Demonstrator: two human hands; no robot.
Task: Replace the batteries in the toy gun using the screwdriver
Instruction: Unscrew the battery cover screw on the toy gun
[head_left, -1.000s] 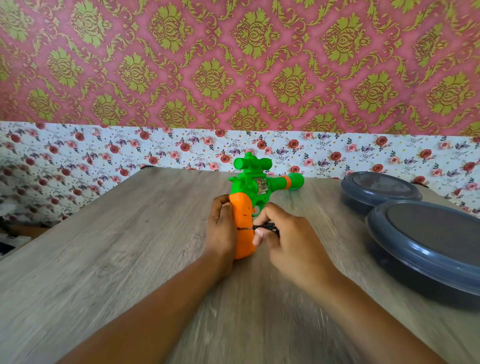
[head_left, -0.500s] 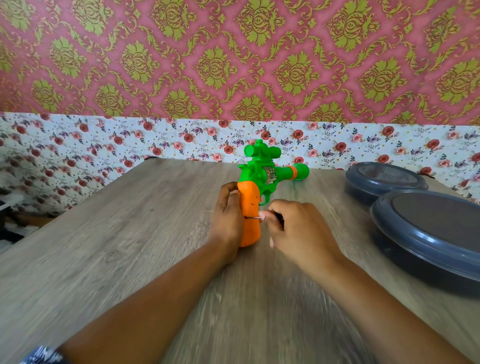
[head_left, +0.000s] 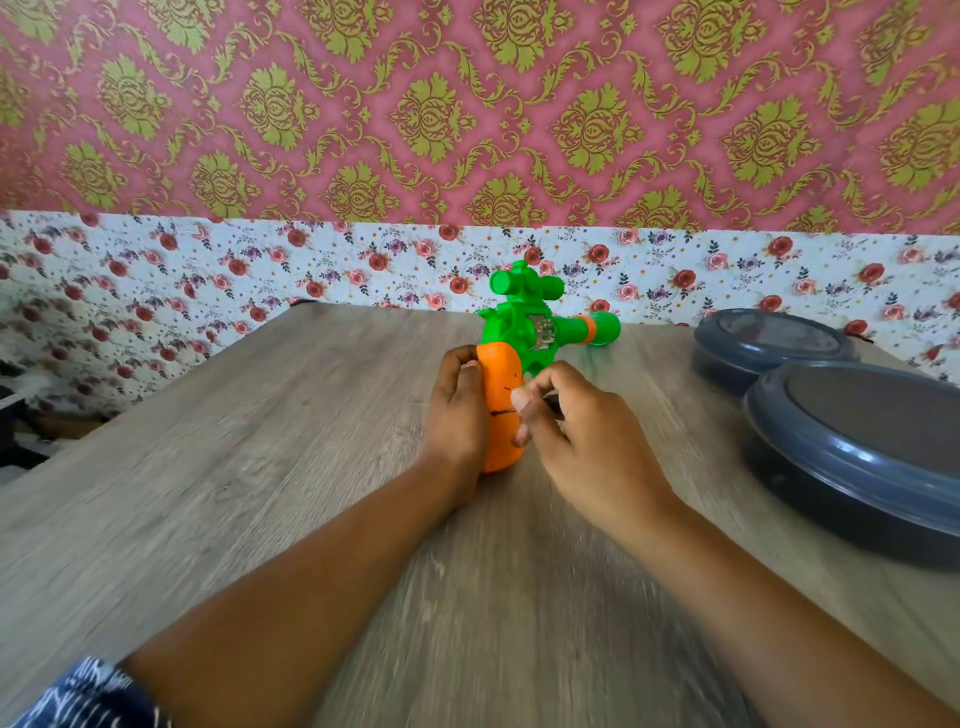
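A green toy gun (head_left: 535, 327) with an orange grip (head_left: 500, 395) lies on its side on the wooden table (head_left: 260, 467), barrel pointing right. My left hand (head_left: 457, 410) wraps the orange grip from the left and holds it still. My right hand (head_left: 576, 436) pinches a small black-handled screwdriver (head_left: 551, 404), mostly hidden by the fingers. Its thin metal shaft (head_left: 503, 413) points left and meets the side of the orange grip.
Two dark grey lidded round containers stand at the right: a smaller one (head_left: 769, 345) farther back and a larger one (head_left: 857, 452) nearer. A floral-papered wall (head_left: 208, 270) runs behind the table. The table's left edge drops off by some clutter (head_left: 31, 415).
The camera view shifted slightly. My right hand's fingers have turned a little on the screwdriver while its tip stays on the orange grip. My left hand keeps its hold.
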